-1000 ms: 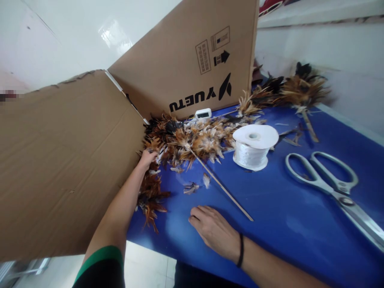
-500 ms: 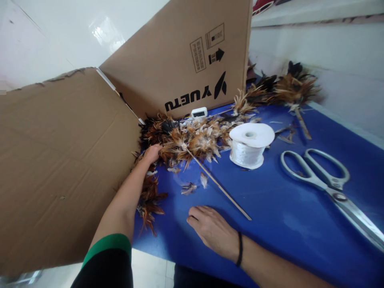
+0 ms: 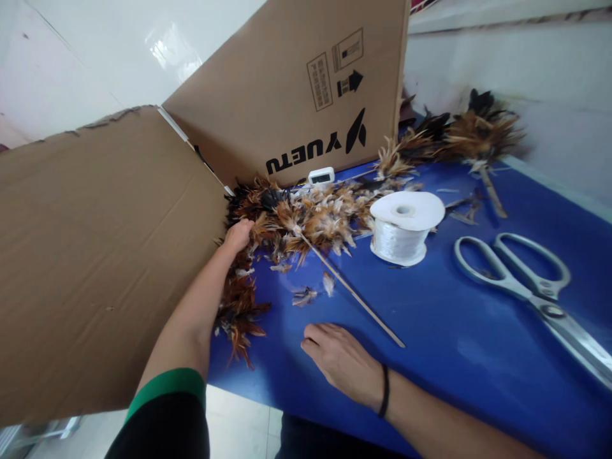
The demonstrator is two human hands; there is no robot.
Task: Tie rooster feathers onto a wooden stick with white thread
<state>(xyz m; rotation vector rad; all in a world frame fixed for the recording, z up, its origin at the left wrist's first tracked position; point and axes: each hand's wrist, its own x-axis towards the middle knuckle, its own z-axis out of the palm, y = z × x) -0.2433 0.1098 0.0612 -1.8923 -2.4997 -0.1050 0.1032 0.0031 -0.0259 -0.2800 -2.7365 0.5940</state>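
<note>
My left hand reaches to the left end of a heap of brown, black and cream feathers, against the cardboard. Its fingers are bent in among the feathers, and their tips are hidden. Close to me, my right hand rests on the blue tabletop with its fingers curled in and nothing visible in them. A thin stick slants from a feather bunch toward my right hand. More reddish-brown feathers lie below my left wrist. Two small loose feathers lie between my hands.
A spool of clear, shiny film or thread stands right of the heap. Large metal scissors lie at the right. Cardboard panels wall off the left and back. A small white device sits behind the feathers. A feather duster lies far right.
The view has shifted slightly. My left hand has drawn back a little toward the left in the feathers. My right hand stays curled on the table.
</note>
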